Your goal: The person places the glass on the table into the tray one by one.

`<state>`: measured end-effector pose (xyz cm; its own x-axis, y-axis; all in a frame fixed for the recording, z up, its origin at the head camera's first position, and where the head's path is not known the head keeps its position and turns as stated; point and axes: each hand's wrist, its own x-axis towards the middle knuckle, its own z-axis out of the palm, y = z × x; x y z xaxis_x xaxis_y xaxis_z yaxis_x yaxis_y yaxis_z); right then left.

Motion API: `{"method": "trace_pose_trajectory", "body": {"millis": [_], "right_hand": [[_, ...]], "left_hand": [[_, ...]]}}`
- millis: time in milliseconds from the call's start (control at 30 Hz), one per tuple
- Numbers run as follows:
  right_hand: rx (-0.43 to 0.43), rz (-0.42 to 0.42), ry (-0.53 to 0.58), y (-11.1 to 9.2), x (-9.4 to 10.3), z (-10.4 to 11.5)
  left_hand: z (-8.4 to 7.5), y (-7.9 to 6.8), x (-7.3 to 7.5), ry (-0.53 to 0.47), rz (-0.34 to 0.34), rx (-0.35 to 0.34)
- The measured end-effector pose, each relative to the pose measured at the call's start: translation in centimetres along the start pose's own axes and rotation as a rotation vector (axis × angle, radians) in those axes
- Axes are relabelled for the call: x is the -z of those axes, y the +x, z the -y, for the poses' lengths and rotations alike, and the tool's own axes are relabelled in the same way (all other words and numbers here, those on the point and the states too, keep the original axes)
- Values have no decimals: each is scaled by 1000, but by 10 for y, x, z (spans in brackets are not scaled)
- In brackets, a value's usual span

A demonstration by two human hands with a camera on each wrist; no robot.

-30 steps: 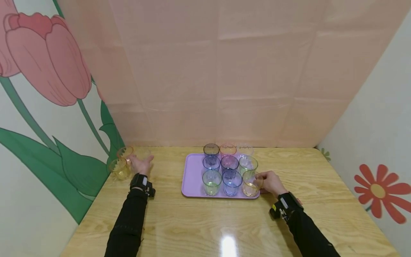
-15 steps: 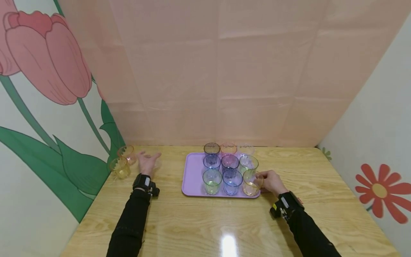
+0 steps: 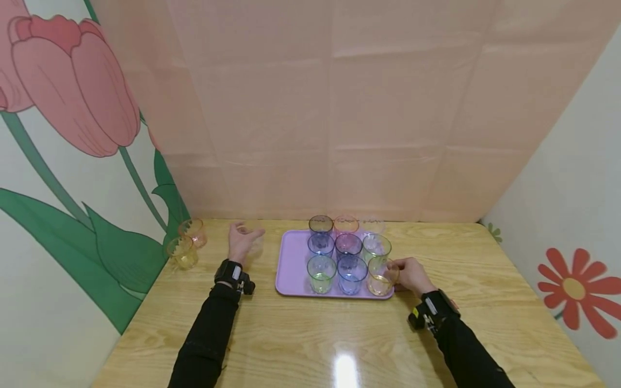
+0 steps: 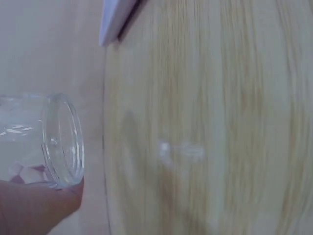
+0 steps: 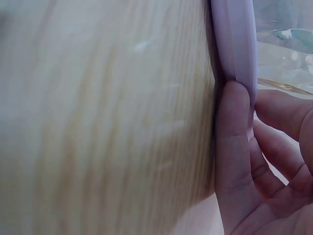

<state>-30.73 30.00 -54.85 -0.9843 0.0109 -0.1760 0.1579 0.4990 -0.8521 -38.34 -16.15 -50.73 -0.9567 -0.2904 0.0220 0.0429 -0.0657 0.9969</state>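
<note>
My left hand (image 3: 240,242) holds a clear glass (image 4: 63,142) above the table, left of the tray. In the left wrist view its thumb (image 4: 44,205) lies along the glass near the rim. On the table sits a lilac tray (image 3: 291,267) with glasses standing in rows on its middle and right. My right hand (image 3: 411,275) pinches the tray's right edge near the front corner. The right wrist view shows the thumb (image 5: 233,127) against the outside of that edge and fingers on the other side. Right beside these fingers stands a yellow-tinted glass (image 3: 379,280).
A pinkish glass (image 3: 194,233) and a yellow glass (image 3: 184,258) stand at the table's far left. A pale pink sheet (image 3: 310,134) hangs behind the wooden table (image 3: 310,339). Painted walls flank it on both sides.
My left hand has moved right with the clear glass, away from the pinkish and yellow glasses toward the tray. My right hand has stayed at the tray's edge.
</note>
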Motion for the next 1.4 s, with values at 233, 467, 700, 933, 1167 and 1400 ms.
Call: {"method": "trace_pose_trajectory", "body": {"millis": [233, 467, 700, 933, 1167, 1400], "right_hand": [[-3, -6, 16, -1, 0, 0], [-3, -6, 30, -4, 0, 1], [1, 0, 36, -3, 0, -1], [-10, -2, 29, -4, 1, 0], [-37, -5, 30, -1, 1, -1], [-3, -1, 58, 0, -1, -3]], "left_hand": [[-1, -3, -25, -102, 79, -59], [-5, -7, -43, -95, 151, -50], [-16, -18, -55, -42, 237, -61], [-6, -16, -68, 151, 329, -77], [-5, -18, -76, 351, 377, -114], [-4, -10, -83, 387, 360, -79]]}}
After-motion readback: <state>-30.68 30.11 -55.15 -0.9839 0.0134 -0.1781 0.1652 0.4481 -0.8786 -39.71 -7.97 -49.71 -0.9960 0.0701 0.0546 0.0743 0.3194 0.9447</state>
